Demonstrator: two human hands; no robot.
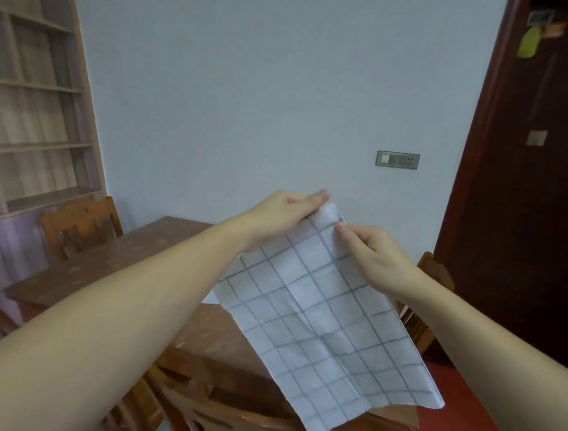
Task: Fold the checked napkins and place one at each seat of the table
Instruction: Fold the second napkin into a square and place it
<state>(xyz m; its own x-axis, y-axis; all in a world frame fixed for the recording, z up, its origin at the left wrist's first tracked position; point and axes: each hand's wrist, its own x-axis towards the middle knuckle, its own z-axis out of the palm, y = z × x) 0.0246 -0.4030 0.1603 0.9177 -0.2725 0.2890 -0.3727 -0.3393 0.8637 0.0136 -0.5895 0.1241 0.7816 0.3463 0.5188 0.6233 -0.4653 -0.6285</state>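
A white napkin with a grey check (324, 325) hangs in the air above the wooden table (106, 265). My left hand (286, 215) and my right hand (375, 254) pinch its top corner close together, at about chest height. The cloth drapes down and toward me, doubled over, its lower edge reaching past the table's near right corner. A second bit of white cloth (210, 298) peeks out behind the napkin on the tabletop, mostly hidden.
Wooden chairs stand at the table: one at the far left (79, 225), one at the right (430, 297), one at the near side (223, 419). A bookshelf (29, 90) fills the left wall, a dark door (537, 168) the right.
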